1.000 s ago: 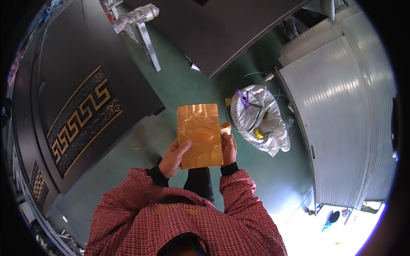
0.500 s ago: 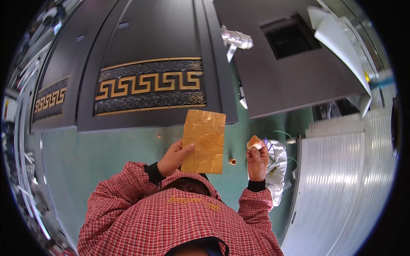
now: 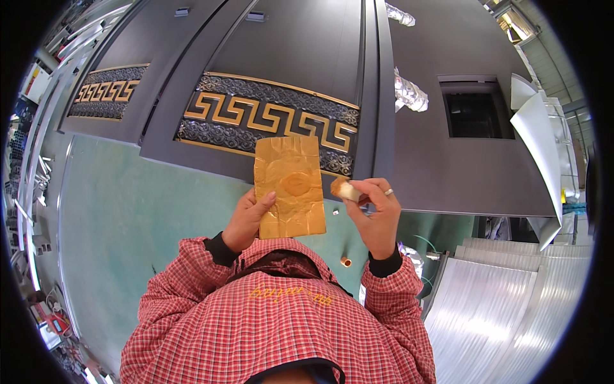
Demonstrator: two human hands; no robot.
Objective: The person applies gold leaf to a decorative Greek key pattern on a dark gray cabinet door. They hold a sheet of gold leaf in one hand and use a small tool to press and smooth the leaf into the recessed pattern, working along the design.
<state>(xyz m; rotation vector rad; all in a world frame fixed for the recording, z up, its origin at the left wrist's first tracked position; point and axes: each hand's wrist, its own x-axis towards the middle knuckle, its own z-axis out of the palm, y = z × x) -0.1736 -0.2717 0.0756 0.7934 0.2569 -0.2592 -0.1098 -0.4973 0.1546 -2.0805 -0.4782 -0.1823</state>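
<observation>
My left hand (image 3: 249, 221) grips the lower left edge of a flat rectangular board covered in golden-brown tape (image 3: 288, 217), its thumb on top. A wet-looking golden smear lies in the middle of the board. Between the thumb and fingers of my right hand (image 3: 378, 211) is a small white sponge (image 3: 346, 190) with a golden-brown stained end. The sponge is just right of the board, apart from it. Beyond both hands lies a dark grey door panel (image 3: 294, 48) with a raised gold key-pattern band (image 3: 256, 117), partly hidden by the board.
A second dark panel with a similar gold band (image 3: 105, 91) lies to the left. On the right is a grey panel (image 3: 422, 166) with a square opening (image 3: 476, 112) and foil-wrapped handles (image 3: 409, 93). A small copper-coloured cup (image 3: 346, 262) stands on the green floor (image 3: 121, 211). Ribbed translucent sheets (image 3: 480, 307) are at lower right.
My right hand has brought the sponge left and up, close to the board's right edge. The board sits slightly farther left and up. The whole view has shifted, showing more of the right panel.
</observation>
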